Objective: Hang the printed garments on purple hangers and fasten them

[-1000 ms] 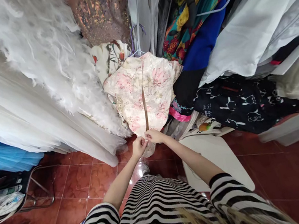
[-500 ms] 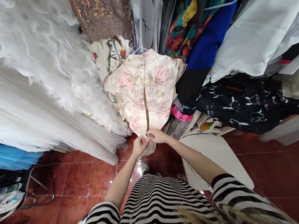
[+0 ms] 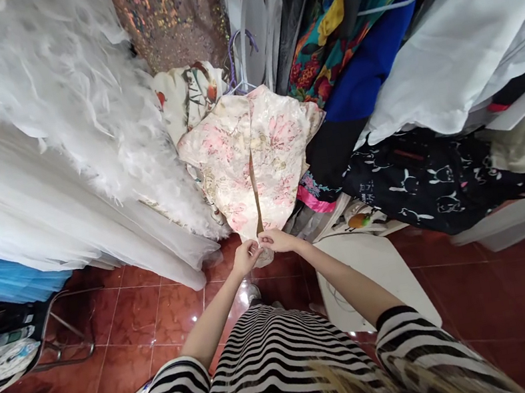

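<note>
A cream short-sleeved jacket (image 3: 280,153) with pink flowers hangs in front of me on a hanger (image 3: 245,83). Its front edges meet near the collar and part into a narrow slit lower down. At the bottom of that slit, my left hand (image 3: 246,255) pinches the left front edge. My right hand (image 3: 276,241) pinches the right edge close beside it, and the fingertips of both hands nearly touch. Whatever small fastening may lie between the fingers is hidden. The jacket's lower hem hangs just below my hands.
White feathered and tulle gowns (image 3: 74,108) hang on the left. Colourful, blue and white garments (image 3: 421,60) crowd the right, above a black printed bag (image 3: 411,177). A white stool (image 3: 372,272) stands at right on the red tiled floor (image 3: 131,314). A metal-framed chair (image 3: 62,326) is at left.
The view has shifted very slightly. Both hands stay pinched at the jacket's lower front edges, with only small finger movement.
</note>
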`<state>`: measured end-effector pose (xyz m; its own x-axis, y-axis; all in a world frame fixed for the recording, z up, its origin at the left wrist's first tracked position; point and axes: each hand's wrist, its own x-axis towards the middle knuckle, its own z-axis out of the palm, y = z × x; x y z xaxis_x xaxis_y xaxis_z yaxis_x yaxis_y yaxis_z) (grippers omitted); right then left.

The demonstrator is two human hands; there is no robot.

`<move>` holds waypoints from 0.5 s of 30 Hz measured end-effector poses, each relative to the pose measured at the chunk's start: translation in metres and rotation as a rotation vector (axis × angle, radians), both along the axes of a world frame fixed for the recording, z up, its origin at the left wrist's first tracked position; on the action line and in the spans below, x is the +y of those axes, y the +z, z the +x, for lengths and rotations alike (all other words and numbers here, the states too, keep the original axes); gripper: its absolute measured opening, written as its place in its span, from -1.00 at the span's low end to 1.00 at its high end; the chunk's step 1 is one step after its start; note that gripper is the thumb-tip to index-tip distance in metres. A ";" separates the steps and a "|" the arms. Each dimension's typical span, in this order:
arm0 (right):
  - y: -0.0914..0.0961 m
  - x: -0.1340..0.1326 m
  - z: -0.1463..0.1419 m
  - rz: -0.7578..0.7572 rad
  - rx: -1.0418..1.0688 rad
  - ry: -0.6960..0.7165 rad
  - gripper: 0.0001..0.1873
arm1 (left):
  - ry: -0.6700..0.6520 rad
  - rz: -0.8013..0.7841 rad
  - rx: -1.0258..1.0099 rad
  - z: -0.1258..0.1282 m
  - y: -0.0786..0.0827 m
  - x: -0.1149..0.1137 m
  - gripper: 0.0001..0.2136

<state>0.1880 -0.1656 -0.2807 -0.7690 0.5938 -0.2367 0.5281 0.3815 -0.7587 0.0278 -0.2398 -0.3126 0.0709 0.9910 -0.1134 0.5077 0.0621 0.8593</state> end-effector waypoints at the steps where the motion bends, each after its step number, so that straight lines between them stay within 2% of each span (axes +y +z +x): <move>1: 0.000 0.000 0.000 0.003 0.004 -0.001 -0.86 | -0.001 -0.001 0.011 0.001 -0.001 0.001 -0.85; 15: 0.009 0.007 -0.007 0.052 -0.016 0.032 -0.83 | -0.032 -0.005 0.007 -0.007 0.006 0.000 -0.75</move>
<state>0.1814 -0.1591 -0.2713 -0.7842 0.5806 -0.2190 0.5271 0.4370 -0.7288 0.0205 -0.2397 -0.3063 0.1013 0.9878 -0.1185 0.5153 0.0498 0.8556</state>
